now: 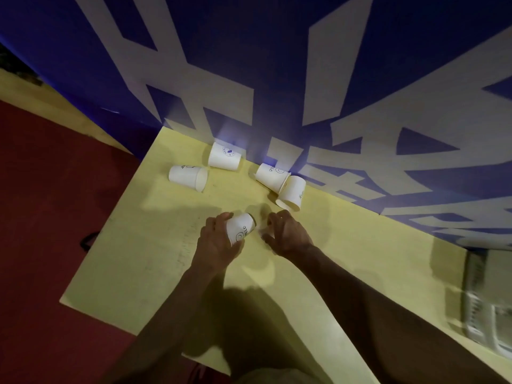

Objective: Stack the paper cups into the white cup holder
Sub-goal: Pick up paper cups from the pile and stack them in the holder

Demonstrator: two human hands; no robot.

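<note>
Head cam looks down on a yellow table [155, 259] pushed against a blue wall with big white lettering [277, 79]. Four paper cups lie tipped on their sides near the wall: a left cup [186, 177] with its mouth facing right, a back cup [224, 156] just behind it, and a pair on the right, one cup [270, 176] touching the next cup [291, 193]. They look scattered more than arranged, so my guess is they're simply waiting to be gathered one by one.

The left hand [219, 242] has its fingers and thumb wrapped round a fifth cup [240, 227], held bottom-up and tilted, probably to bring it over to whatever it gets stacked on. The right hand [288, 235] sits just beside it, fingers curled over something small and white [268, 234] on the table. Can't tell if it's actually gripping that, or whether it's the white cup holder or another cup, since the hand hides most of it. The hands are close but not touching. I don't see a clear holder anywhere else.
</note>
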